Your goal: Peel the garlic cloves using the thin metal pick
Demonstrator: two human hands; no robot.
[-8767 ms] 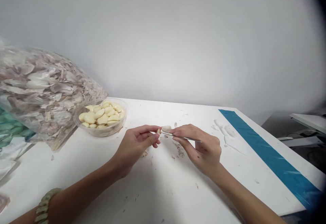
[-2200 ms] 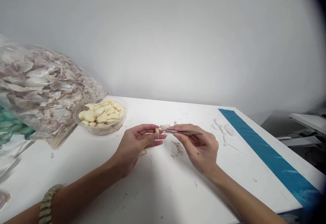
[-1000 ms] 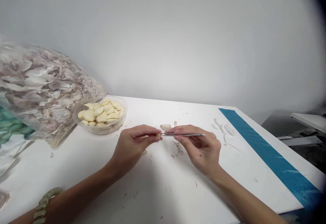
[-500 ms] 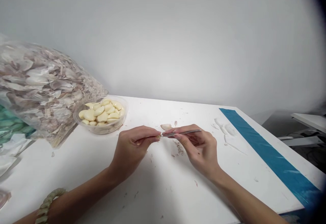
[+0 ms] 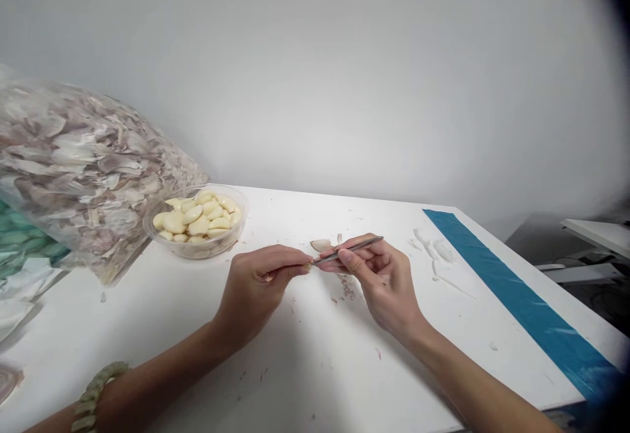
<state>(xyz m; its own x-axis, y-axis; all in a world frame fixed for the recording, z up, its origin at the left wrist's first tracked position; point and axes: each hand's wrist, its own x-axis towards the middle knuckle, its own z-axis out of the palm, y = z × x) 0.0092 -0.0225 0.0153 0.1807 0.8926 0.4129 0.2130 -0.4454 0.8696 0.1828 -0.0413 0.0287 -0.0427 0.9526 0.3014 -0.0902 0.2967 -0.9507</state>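
Observation:
My left hand (image 5: 256,285) hovers just above the white table (image 5: 197,328), fingers pinched on a small garlic clove (image 5: 307,266) of which only the tip shows. My right hand (image 5: 381,279) grips thin metal tweezers (image 5: 350,249), whose tip touches the clove. A loose piece of garlic skin (image 5: 320,245) lies on the table just behind the two hands. Bits of peel (image 5: 347,288) are scattered under my right hand.
A clear plastic bowl (image 5: 235,236) of peeled garlic cloves (image 5: 197,218) stands left of my hands. A large clear bag of garlic skins (image 5: 79,170) fills the far left. A blue tape strip (image 5: 522,302) runs along the table's right edge, with white skins (image 5: 436,252) beside it.
The tweezers' back end has tilted upward as my right hand turned. My left hand has closed more tightly round the clove, hiding most of it.

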